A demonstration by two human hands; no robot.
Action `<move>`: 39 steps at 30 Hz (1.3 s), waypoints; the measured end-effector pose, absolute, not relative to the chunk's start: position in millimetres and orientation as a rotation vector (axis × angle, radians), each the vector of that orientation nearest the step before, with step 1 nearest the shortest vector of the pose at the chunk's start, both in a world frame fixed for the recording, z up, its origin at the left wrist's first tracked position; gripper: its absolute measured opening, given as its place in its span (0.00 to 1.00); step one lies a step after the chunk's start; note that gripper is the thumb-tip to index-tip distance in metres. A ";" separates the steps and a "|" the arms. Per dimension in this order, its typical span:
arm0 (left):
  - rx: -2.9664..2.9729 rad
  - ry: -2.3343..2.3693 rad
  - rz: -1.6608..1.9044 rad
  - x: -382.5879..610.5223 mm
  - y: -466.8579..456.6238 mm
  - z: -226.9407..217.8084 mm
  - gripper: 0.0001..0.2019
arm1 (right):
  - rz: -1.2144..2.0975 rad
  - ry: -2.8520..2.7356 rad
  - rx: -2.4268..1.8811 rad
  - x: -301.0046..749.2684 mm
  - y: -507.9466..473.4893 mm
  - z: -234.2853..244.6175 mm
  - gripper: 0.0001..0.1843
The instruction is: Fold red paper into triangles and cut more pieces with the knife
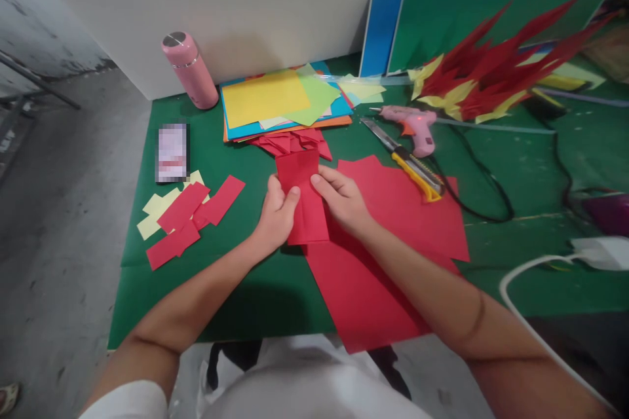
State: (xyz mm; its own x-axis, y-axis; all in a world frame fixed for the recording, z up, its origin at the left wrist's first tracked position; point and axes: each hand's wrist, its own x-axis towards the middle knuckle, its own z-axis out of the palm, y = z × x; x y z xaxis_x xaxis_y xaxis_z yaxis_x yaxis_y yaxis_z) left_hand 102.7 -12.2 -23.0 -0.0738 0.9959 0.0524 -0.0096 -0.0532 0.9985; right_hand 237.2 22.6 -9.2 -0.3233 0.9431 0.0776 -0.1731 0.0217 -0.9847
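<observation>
A folded strip of red paper [307, 209] is held upright between my hands over the green table. My left hand [276, 213] grips its left edge, thumb lying across the front. On the other side, my right hand [341, 200] pinches the upper right edge between thumb and fingers. Larger red paper sheets [388, 281] lie beneath my right forearm. Just beyond the strip, folded red paper pieces [295, 142] rest against a stack of coloured paper [268, 99]. Cut red and pale yellow paper rectangles [184, 206] are scattered to the left.
A pink bottle [189, 72] and a blurred-out phone [171, 152] stand and lie at left. A yellow utility knife [405, 160] and a pink glue gun [407, 124] with a black cord lie right of centre. Red and yellow paper flames [491, 72] stand behind. A white cable [531, 321] crosses lower right.
</observation>
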 end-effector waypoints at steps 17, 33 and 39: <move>1.933 1.272 1.566 91.7 -6.8 -19.5 0.06 | 1.084 -1.658 -0.766 232.4 13.1 -11.5 0.11; 1.824 1.172 1.662 97.0 -15.3 -21.2 0.09 | 1.193 -1.660 -0.670 232.7 12.3 -16.0 0.10; 1.811 1.182 1.697 100.3 -15.7 -20.2 0.07 | 1.139 -1.682 -0.675 232.1 13.3 -18.0 0.08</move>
